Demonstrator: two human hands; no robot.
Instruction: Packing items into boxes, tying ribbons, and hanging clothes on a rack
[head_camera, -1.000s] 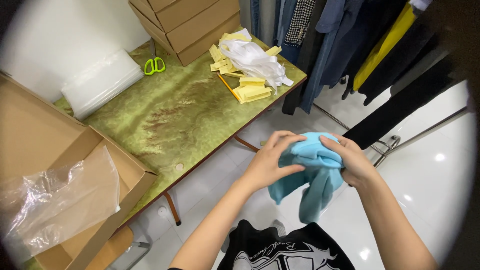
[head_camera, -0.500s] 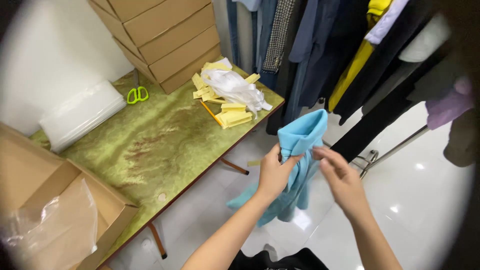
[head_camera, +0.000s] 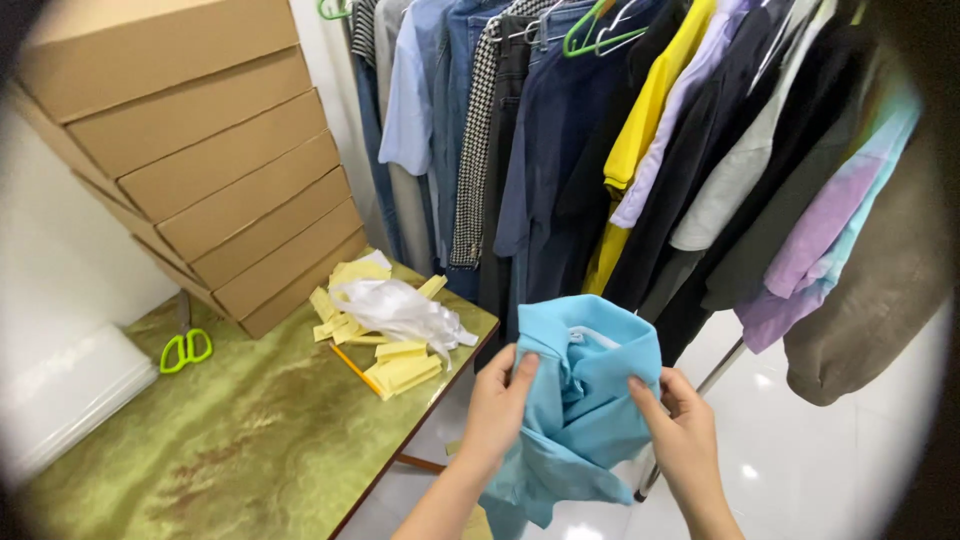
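Observation:
A light blue garment (head_camera: 585, 400) hangs bunched between both my hands, in front of me and past the table's right edge. My left hand (head_camera: 498, 405) grips its left side with the thumb on top of the cloth. On the right side my right hand (head_camera: 680, 432) pinches the fabric. The garment's collar end points up and its lower part droops below my left hand.
A green marbled table (head_camera: 240, 440) stands at left with yellow paper strips (head_camera: 395, 365), crumpled clear plastic (head_camera: 395, 305), green-handled scissors (head_camera: 185, 345) and a stack of clear bags (head_camera: 60, 395). Flat cardboard boxes (head_camera: 220, 170) are stacked behind. A rack of hanging clothes (head_camera: 640, 140) fills the background over a white tiled floor.
My view has tilted up toward the clothes rack, and the open box at left has left the picture. The blue garment has been gathered from hanging long into a bunch between both hands.

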